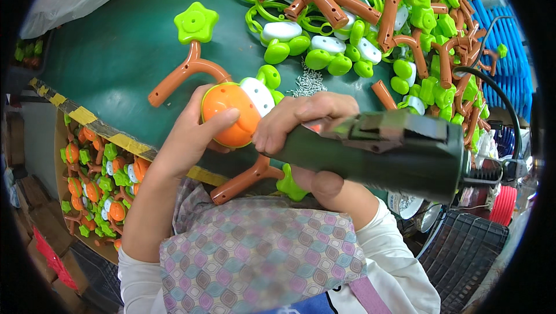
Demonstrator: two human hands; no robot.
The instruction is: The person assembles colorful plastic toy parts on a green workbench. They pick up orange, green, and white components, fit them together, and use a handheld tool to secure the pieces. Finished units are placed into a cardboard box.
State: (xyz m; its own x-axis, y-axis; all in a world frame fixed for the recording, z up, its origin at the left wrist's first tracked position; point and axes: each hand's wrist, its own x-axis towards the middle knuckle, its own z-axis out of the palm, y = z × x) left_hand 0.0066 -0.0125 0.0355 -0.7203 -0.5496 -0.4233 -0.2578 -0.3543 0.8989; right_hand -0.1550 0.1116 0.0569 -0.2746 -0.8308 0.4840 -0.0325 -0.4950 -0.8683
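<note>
My left hand (pixel 190 122) is closed round a ball-shaped plastic toy part (pixel 225 103), orange and white with a green rim and small holes, its thumb lying on the orange side. Wrapped round a dark electric screwdriver (pixel 394 155) is my right hand (pixel 315 111); the tool slants in from the right with its front end close to the toy. My fingers hide the bit, so contact cannot be seen. Beyond the toy, a brown forked branch (pixel 188 70) carries a green star-shaped piece (pixel 197 23). Another brown branch (pixel 248 180) with a green end lies by my apron.
Small silver screws (pixel 308 81) are heaped on the green work surface (pixel 116 76). Behind them lies a big pile of brown, green and white parts (pixel 347 24). A carton (pixel 104 239) at lower left holds assembled toys. Blue trays (pixel 507 65) stack at far right; a black cable (pixel 492 85) arches nearby.
</note>
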